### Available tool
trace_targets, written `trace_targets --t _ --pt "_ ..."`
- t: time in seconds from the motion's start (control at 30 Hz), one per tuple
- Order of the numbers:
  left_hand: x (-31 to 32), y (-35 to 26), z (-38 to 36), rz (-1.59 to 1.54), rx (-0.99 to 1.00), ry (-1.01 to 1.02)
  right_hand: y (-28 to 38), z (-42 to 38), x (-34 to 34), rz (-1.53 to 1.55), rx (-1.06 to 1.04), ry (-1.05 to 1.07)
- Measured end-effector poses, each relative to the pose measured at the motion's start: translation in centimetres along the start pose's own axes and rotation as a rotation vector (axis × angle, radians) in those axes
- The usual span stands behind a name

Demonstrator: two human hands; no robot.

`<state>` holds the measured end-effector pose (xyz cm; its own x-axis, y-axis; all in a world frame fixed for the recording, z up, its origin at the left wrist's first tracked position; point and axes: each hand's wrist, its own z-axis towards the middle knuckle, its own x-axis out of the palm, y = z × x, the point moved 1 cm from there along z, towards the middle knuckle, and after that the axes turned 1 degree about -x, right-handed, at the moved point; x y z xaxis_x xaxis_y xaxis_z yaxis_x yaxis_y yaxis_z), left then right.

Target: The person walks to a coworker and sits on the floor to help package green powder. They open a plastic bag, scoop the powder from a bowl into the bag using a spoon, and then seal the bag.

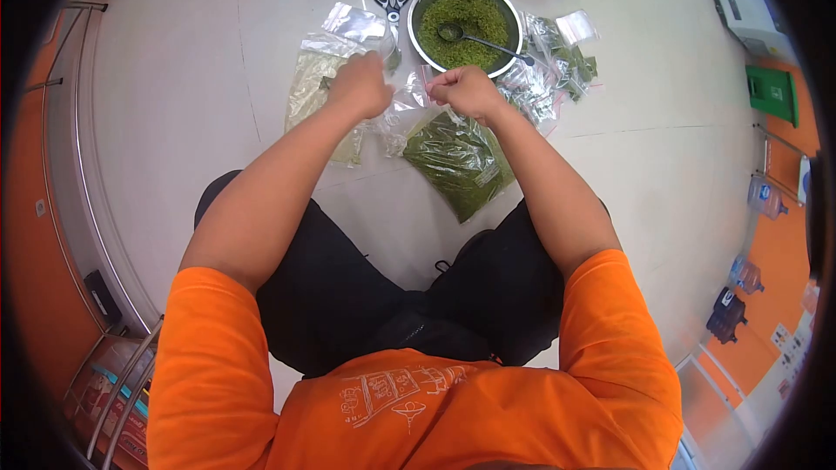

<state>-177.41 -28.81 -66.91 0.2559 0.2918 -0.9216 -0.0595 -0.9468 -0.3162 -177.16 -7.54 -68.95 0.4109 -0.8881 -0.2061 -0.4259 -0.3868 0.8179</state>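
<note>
left hand (359,87) and right hand (470,91) out front, near each other but apart.
the left forearm (292,170) slants forward and inward, and the right forearm (547,183) mirrors it, both passing over the spread, bent legs (322,296). the right thumb and fingers (442,87) are drawn together in a pinch. the left hand is back up and curled, its fingertips blurred or hidden.
</note>
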Motion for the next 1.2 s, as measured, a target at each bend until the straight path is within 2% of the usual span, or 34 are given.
trace_targets --t 0.03,0.13,0.3,0.5,0.57,0.8,0.83,0.93,0.97,1.07,1.2 --pt "-0.1 -0.3 -0.1 -0.173 0.067 -0.019 0.3 -0.1 0.1 -0.009 -0.010 -0.005" --pt "-0.5 -1.8 -0.2 -0.599 -0.106 0.378 1.0 -0.4 0.9 -0.024 -0.067 -0.042" --pt "-1.2 -1.6 -0.9 -0.674 -0.173 0.306 2.9 -1.8 1.4 -0.189 -0.161 -0.106" --pt "-0.5 -1.4 -1.8 -0.813 -0.259 0.360 3.8 -2.4 1.3 -0.367 -0.222 -0.027" --pt "-0.5 -1.2 -1.8 -0.903 -0.263 0.399 3.4 -2.0 1.1 -0.236 -0.141 0.084" --pt "-0.9 -1.1 -1.7 -0.760 -0.207 0.475 1.3 -1.1 0.6 0.254 0.138 0.353" --pt "-1.2 -1.2 -1.8 -0.730 -0.204 0.448 1.2 -0.8 0.5 0.312 0.148 0.344" --pt "-1.2 -1.6 -2.1 -0.573 -0.190 0.350 2.0 -1.0 1.4 0.027 -0.047 0.123" --pt "-1.3 -1.7 -2.1 -0.510 -0.187 0.314 2.5 -1.5 1.8 -0.145 -0.186 0.020" --pt "-1.4 -1.9 -2.0 -0.406 -0.193 0.287 3.5 -2.2 3.1 -0.421 -0.394 -0.136" --pt "-0.9 -1.3 -1.5 -0.369 -0.217 0.307 3.9 -2.7 3.8 -0.445 -0.371 -0.258"
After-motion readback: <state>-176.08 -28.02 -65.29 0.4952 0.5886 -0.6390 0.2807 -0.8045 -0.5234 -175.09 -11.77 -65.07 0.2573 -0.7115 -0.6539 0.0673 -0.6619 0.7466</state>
